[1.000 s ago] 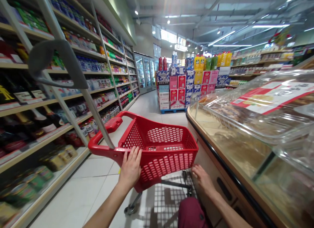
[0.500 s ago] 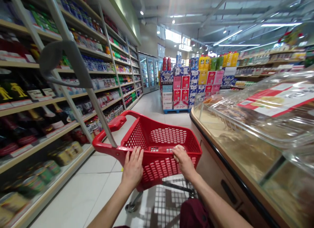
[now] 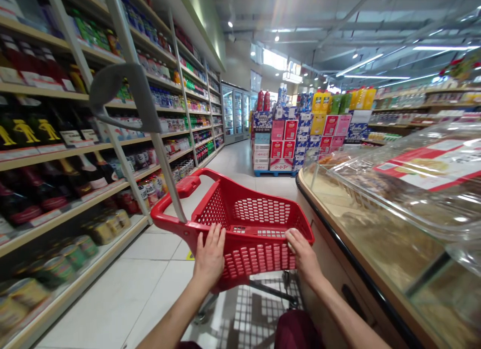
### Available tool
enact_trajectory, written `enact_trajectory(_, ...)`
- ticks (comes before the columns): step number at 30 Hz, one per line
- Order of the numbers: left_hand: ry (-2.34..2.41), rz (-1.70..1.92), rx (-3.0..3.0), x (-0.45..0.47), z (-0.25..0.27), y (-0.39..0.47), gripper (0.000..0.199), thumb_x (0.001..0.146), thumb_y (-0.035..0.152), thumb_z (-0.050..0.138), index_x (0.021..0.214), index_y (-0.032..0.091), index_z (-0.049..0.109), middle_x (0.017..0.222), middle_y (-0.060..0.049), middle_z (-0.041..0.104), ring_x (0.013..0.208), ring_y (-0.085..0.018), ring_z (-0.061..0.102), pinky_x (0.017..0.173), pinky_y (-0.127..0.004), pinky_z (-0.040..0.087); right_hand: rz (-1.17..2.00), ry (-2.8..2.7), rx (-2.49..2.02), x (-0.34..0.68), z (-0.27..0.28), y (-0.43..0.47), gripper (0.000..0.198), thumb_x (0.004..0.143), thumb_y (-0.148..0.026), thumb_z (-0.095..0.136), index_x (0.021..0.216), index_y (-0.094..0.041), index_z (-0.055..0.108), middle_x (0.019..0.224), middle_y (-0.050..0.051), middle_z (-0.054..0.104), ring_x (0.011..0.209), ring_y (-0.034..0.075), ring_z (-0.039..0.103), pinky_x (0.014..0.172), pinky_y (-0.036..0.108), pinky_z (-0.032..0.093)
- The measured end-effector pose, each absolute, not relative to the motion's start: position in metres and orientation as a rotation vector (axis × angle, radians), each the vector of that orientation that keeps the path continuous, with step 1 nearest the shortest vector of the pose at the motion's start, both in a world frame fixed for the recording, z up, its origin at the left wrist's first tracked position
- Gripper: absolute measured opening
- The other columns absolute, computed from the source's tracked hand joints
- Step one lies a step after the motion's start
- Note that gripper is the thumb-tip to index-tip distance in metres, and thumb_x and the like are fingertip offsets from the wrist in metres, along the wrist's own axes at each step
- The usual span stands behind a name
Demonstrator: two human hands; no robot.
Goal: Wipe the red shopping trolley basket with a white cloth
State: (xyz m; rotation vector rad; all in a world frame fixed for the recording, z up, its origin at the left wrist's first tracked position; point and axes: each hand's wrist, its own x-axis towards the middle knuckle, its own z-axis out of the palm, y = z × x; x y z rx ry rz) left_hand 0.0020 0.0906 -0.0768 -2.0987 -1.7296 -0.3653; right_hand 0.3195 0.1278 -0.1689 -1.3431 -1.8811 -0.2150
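A red plastic shopping cart (image 3: 259, 256) stands in front of me, side on, its perforated basket holding nothing that I can see. My left hand (image 3: 210, 256) lies against the near side of the basket, fingers stretched out and tips at the rim. Toward the basket's right corner, my right hand (image 3: 302, 254) has its fingers hooked over the same rim. From the cart's left end a metal pole rises at a slant to a grey looped handle (image 3: 148, 101). Dark metal legs and casters show partly beneath the basket.
Shelves of bottles and cans (image 3: 80, 176) line the left side. Close on the right, a glass-sided display counter (image 3: 338, 229) bears clear plastic food packs (image 3: 417, 173). Stacked drink cartons (image 3: 283, 138) stand on a blue pallet ahead, with glass-door fridges (image 3: 235, 111) behind on the left.
My right hand has slid right along the rim, nearer the basket's corner. My left hand stays at the rim. The whole view has shifted slightly, so things appear further right.
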Motion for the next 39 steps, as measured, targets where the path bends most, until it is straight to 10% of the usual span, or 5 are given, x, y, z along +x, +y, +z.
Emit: enact_trajectory(39,-1.72,-0.364,-2.126,0.004,-0.081,0.085,0.06,0.067,0.013,0.039,0.127,0.012,0.036,0.138,-0.01,0.028,0.127,-0.025,0.022,0.101,-0.049,0.019,-0.264,-1.794,-1.412,0.303,-0.168,0.131,0.037,0.083,-0.017,0.035,0.116,-0.023,0.052,0.12,0.008,0.052,0.116,0.023,0.042,0.093,0.045,0.037)
